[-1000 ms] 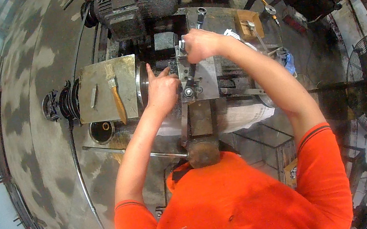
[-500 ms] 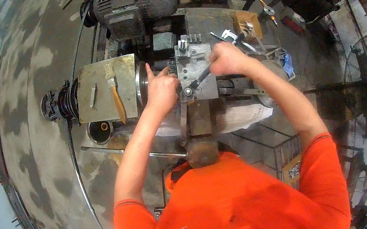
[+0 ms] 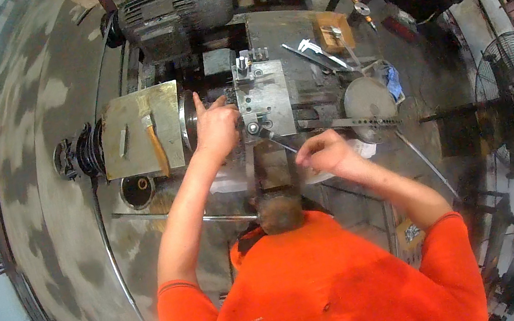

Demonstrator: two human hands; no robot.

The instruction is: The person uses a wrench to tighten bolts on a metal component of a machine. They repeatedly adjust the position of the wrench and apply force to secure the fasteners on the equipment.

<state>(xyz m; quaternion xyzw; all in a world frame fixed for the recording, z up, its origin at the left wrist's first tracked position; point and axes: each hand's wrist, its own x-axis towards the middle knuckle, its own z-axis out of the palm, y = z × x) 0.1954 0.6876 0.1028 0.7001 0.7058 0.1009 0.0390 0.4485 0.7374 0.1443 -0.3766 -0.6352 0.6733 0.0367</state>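
Note:
My right hand (image 3: 324, 151) is closed round the handle end of a wrench (image 3: 281, 142), in front of the metal block. The wrench's head sits at a bolt (image 3: 253, 128) near the front left corner of the flat steel tool block (image 3: 274, 99). My left hand (image 3: 216, 126) rests between the round lathe chuck (image 3: 188, 114) and the block's left edge. Its index finger points away from me and a second finger reaches right. The other fingertips are partly hidden, and I see nothing held in it.
Left of the chuck, a wooden-handled brush (image 3: 156, 144) lies on a metal plate (image 3: 123, 139). A caliper (image 3: 320, 53) and a cardboard box (image 3: 336, 33) are behind on the right. Behind stands a large motor (image 3: 175, 6); a round handwheel (image 3: 368, 106) is at right.
My right hand has swung the wrench handle toward me, from beside the block to in front of it. The left hand keeps its place by the chuck.

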